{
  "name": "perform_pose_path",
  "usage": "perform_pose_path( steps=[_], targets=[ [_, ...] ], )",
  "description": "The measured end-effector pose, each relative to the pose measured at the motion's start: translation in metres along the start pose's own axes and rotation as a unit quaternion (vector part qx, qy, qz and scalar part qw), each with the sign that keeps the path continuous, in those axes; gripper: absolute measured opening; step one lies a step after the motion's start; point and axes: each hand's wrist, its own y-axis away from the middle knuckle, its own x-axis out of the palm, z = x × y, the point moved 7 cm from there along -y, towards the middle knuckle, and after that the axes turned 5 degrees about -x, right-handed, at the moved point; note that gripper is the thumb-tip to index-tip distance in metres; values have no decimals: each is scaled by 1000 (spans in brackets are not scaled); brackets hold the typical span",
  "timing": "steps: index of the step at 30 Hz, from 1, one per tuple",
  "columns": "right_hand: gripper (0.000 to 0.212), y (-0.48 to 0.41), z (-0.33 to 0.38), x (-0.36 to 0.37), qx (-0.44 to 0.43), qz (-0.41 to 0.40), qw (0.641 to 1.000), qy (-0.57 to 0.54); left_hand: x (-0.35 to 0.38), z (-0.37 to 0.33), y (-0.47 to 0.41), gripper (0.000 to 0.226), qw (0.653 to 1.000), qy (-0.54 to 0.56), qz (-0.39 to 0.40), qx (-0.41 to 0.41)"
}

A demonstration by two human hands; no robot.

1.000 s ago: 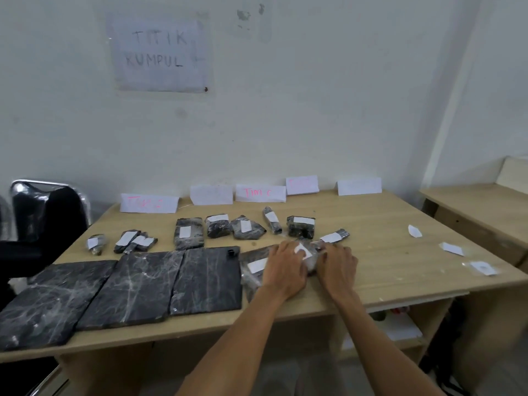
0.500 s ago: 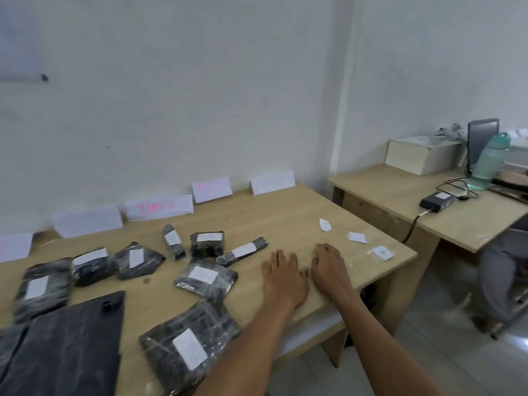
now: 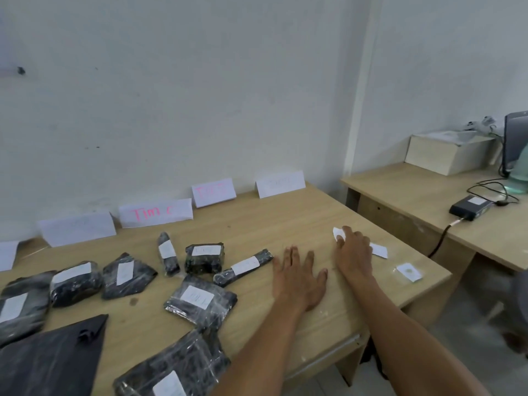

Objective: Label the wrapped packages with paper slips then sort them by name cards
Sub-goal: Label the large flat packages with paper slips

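Note:
Several dark wrapped packages with white slips lie on the wooden table [image 3: 300, 212], among them a flat package [image 3: 201, 302], a long thin package [image 3: 243, 267] and a small block package [image 3: 204, 258]. Folded name cards stand along the wall: a "Tim C" card [image 3: 155, 213], a pink-lettered card [image 3: 213, 192] and a white card [image 3: 280, 183]. My left hand [image 3: 298, 278] rests flat and open on the table, right of the thin package. My right hand [image 3: 353, 252] lies further right, fingertips on a loose paper slip [image 3: 338, 233]. Two more slips [image 3: 379, 250] [image 3: 409, 271] lie beyond it.
A large flat black package [image 3: 51, 358] fills the lower left corner. A second desk [image 3: 405, 190] stands to the right across a narrow gap, carrying a beige box [image 3: 448, 152], a black adapter [image 3: 470, 208] with cables, a green bottle [image 3: 521, 172] and a screen [image 3: 515, 138].
Both hands left the package they were pressing and slid right along the table. My right hand has reached forward onto a loose slip. The view swung right.

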Motion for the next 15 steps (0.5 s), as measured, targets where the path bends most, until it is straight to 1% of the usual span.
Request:
perform_pose_path(
  steps=[8, 11, 14, 15],
  targets=[
    [32, -11, 6, 4, 5, 0, 1000, 25, 3, 4, -9, 69, 1000, -3, -7, -4],
    [38, -8, 7, 2, -3, -3, 1000, 14, 4, 3, -8, 70, 1000, 2, -7, -3],
    [42, -7, 11, -3, -16, -25, 1000, -4, 3, 1, -5, 80, 1000, 11, -8, 0],
    [42, -5, 14, -6, -23, -39, 999, -7, 1, 1, -4, 77, 1000, 18, -9, 1]
  ],
)
